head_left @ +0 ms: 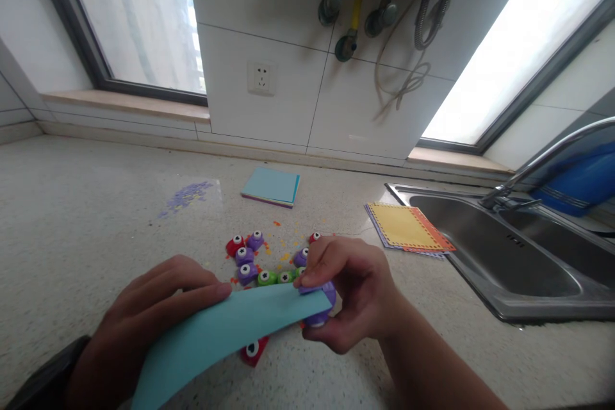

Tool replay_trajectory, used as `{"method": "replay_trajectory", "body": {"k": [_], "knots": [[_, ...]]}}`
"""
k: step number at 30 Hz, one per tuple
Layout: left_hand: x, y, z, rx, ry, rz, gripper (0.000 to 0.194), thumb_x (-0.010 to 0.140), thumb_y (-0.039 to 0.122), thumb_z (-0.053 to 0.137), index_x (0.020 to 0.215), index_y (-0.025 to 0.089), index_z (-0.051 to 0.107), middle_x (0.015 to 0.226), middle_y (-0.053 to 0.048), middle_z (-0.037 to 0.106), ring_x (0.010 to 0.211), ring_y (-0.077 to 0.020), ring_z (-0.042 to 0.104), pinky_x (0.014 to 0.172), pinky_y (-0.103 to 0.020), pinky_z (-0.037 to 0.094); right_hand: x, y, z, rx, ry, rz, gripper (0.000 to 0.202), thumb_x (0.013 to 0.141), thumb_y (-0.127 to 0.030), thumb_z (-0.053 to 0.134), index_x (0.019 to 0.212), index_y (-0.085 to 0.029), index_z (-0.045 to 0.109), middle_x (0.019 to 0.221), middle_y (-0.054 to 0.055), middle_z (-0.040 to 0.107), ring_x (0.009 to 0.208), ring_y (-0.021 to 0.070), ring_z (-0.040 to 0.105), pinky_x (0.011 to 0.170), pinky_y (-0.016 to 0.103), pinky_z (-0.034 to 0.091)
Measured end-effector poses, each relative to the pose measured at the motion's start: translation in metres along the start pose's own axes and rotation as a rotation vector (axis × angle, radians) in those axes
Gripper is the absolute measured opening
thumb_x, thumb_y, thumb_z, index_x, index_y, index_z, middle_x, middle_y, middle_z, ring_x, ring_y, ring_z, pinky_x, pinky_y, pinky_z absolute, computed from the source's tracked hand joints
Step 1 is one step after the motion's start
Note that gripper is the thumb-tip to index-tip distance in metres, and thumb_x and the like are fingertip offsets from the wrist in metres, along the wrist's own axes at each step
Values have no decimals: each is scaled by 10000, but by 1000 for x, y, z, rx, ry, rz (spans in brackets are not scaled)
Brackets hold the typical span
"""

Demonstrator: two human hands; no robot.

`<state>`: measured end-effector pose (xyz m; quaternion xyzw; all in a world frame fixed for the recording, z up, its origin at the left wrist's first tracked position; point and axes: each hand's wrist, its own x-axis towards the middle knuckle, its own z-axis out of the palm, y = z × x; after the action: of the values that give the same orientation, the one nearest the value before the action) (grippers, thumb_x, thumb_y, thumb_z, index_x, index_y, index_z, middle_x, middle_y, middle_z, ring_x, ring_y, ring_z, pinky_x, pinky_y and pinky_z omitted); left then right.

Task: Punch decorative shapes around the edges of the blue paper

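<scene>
A purple craft punch (325,309) is gripped between the thumb and fingers of my right hand (348,285). The corner of a light blue paper sheet (225,327) sits in the punch. My left hand (166,301) holds that sheet near its left end, fingers closed over the upper edge. Behind the sheet, several small punches in purple, red and green stand on the counter, among them a green punch (267,278) and a purple punch (247,272). A red punch (253,351) shows partly below the paper's lower edge.
A stack of blue-topped paper (271,184) lies towards the wall. Punched purple bits (186,197) are scattered at left, with orange and yellow bits near the punches. Yellow and orange bordered sheets (408,227) lie beside the steel sink (509,307), overlapping its rim.
</scene>
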<state>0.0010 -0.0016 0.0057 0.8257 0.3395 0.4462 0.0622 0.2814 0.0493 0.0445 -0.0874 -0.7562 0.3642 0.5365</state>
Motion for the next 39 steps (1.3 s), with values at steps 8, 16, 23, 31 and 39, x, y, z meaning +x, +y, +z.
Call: {"method": "replay_trajectory", "body": {"k": [8,16,23,31,39], "knots": [[-6,-6,1,162,46,-113,186,932,296,619,1094,345,696,941,38,784,814,-184,748,794,-293,600,-1,15,-7,177,82,222,405,673,-251,891,1046,-245,735,800,-6,643,636,105,544,520,207,455],[25,18,2,97,96,-551,297,925,471,556,760,266,693,712,-1,744,634,-223,697,580,-313,579,-2,31,-21,218,360,525,243,800,-357,804,1001,-228,757,800,9,707,602,97,585,531,218,473],[29,13,2,-4,55,-872,383,838,585,624,672,243,670,673,-13,743,663,-269,713,596,-341,600,1,48,-29,-159,410,652,332,799,-454,783,1003,-194,748,832,33,709,693,144,598,599,274,500],[27,-2,2,-161,20,-893,339,755,525,742,962,259,701,921,-70,816,836,-343,767,755,-453,632,-6,68,-39,-579,273,746,431,819,-487,732,1113,-173,742,825,53,698,703,186,634,689,351,504],[26,-7,2,-372,-91,-807,342,809,437,741,1067,221,680,974,-112,806,833,-326,775,708,-448,651,-9,77,-36,-835,110,721,302,835,-448,741,1021,-210,721,1014,101,751,998,274,665,883,438,476]]}}
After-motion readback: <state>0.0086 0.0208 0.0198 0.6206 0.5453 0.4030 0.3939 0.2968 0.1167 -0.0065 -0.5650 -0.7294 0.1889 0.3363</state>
